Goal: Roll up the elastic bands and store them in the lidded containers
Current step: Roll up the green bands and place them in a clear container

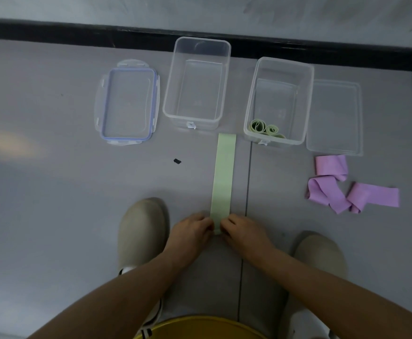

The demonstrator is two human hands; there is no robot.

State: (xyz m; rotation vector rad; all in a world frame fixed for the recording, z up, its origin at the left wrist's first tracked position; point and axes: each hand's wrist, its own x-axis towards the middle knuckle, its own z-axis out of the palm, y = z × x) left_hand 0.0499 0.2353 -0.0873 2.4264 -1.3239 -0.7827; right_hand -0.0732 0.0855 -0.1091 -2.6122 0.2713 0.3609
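At the far left the lid with a blue seal (127,104) lies flat on the floor, just beside the empty container (171,94). Nearer to the person, the left hand (190,231) pinches the near end of the green band (223,174) with curled fingers. The band lies flat and straight, and its far end points between the two boxes. The right hand (242,231) pinches the same end from the other side.

I judge that the roll is only starting. To do it well, both hands should turn the end evenly and tightly and keep the edges in line, so the roll does not become a cone.

Further right, the second container (306,111) holds rolled green bands (264,129), where this one probably goes. Beside it lies a clear lid (334,118), and the purple bands (342,189) wait unrolled.
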